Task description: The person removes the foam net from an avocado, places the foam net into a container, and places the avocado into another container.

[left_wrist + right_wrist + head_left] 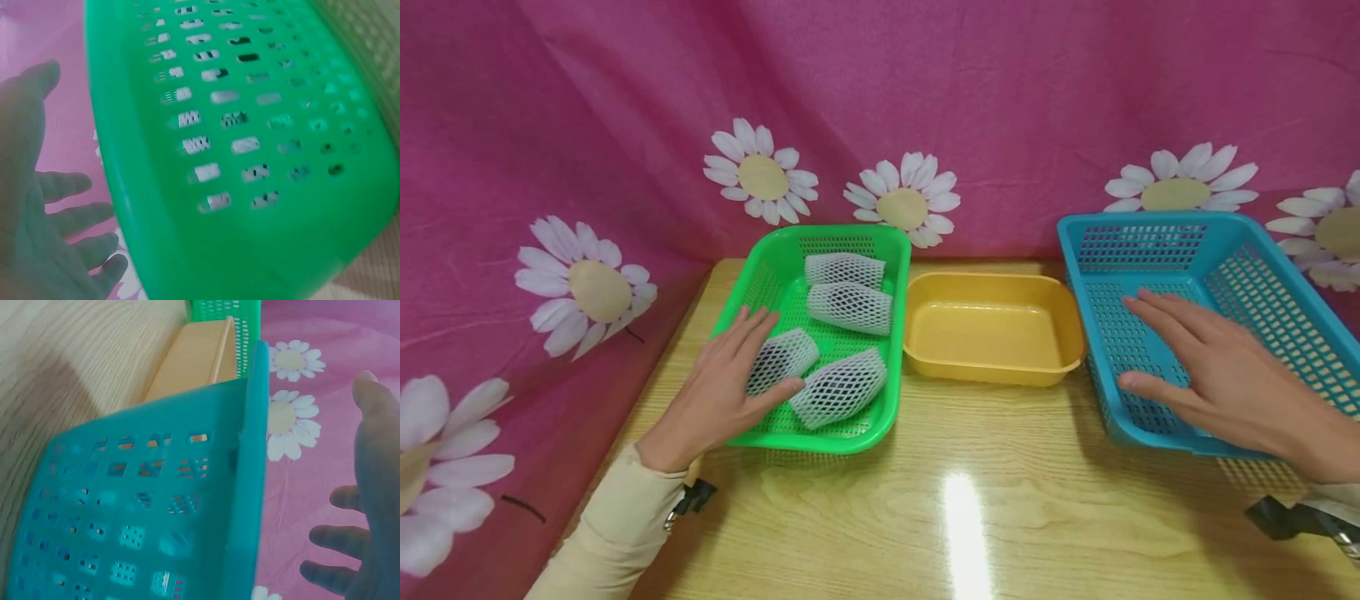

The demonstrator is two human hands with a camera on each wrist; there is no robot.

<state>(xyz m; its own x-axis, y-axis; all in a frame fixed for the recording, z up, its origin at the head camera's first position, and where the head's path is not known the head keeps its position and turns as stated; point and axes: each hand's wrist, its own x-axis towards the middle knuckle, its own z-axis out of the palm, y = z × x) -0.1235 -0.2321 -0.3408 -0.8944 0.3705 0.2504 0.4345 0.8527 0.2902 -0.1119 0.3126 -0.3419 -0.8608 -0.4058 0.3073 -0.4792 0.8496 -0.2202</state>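
Observation:
My left hand [718, 392] hovers over the left side of a green basket [891, 400], fingers spread and holding nothing. In that basket lie several dark items in white foam net sleeves [841, 387]; what is inside the nets is mostly hidden. The left wrist view shows the left hand [56, 219] beside the green basket's rim [115, 169]. Over the near part of a blue basket [1093, 350], my right hand [1232, 379] is held with fingers extended and nothing in it. In the right wrist view the right hand [369, 506] appears beyond the blue rim [250, 475].
A yellow tray [992, 367] stands between the two baskets, with nothing in it. All three rest on a wood-grain table [880, 517]. Behind them and along the left hangs a magenta cloth [1000, 108] with white daisies.

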